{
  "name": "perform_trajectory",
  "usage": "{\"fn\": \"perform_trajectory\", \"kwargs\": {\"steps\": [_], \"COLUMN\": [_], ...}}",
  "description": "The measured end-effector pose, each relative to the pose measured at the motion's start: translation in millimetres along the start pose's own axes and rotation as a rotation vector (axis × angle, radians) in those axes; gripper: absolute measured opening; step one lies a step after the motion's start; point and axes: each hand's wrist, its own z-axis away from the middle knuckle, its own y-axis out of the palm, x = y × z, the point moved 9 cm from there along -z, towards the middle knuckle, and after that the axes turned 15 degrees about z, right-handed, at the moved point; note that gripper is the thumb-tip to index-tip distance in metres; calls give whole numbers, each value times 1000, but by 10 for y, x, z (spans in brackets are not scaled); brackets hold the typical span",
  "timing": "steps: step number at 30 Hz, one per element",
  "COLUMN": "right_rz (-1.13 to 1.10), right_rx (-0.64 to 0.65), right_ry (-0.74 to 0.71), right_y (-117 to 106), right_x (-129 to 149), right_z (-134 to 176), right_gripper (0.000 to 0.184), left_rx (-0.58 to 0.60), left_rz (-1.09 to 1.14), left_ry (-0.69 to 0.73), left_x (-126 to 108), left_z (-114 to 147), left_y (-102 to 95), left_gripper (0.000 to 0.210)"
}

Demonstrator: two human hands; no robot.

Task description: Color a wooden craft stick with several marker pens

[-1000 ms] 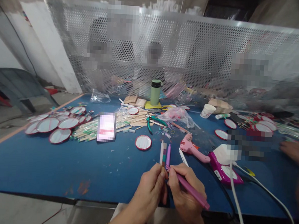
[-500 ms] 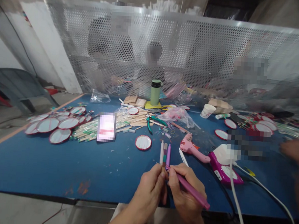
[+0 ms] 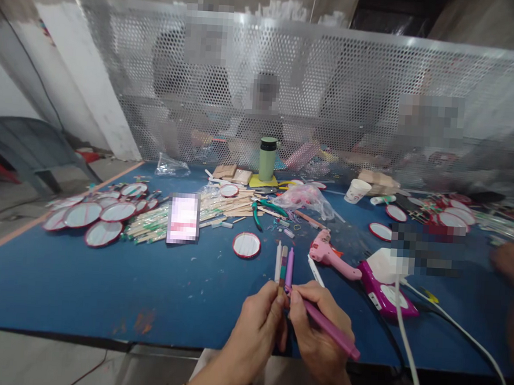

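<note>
My left hand is closed around a flat wooden stick with purple, teal and brownish bands on it. In my right hand is a pink marker pen, gripped like a writing pen, its tip end by the lower part of the stick. A whitish pen and a purple pen lie on either side of the stick; their lower ends are hidden by my fingers. Beyond my hands lies a round white disc with a red rim. A white pen is near my right hand.
A pink glue gun and a magenta device with cables lie to the right. Sticks, red-rimmed discs, a phone, green-handled pliers and a green bottle stand or lie further back. Another person's hand is at the right edge.
My hands, the stick and the pink marker pen look almost unmoved. The other person's hand at the right edge has shifted slightly to the right.
</note>
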Motion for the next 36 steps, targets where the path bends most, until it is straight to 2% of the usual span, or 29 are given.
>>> {"fn": "perform_trajectory", "kwargs": {"steps": [36], "right_rz": [-23], "right_rx": [12], "right_ry": [21], "right_y": [-4], "right_x": [3], "right_z": [-16], "right_gripper": [13], "left_rx": [-33], "left_rz": [-97], "left_ry": [19], "left_x": [6], "left_z": [16], "left_y": [-30], "left_gripper": [36]}}
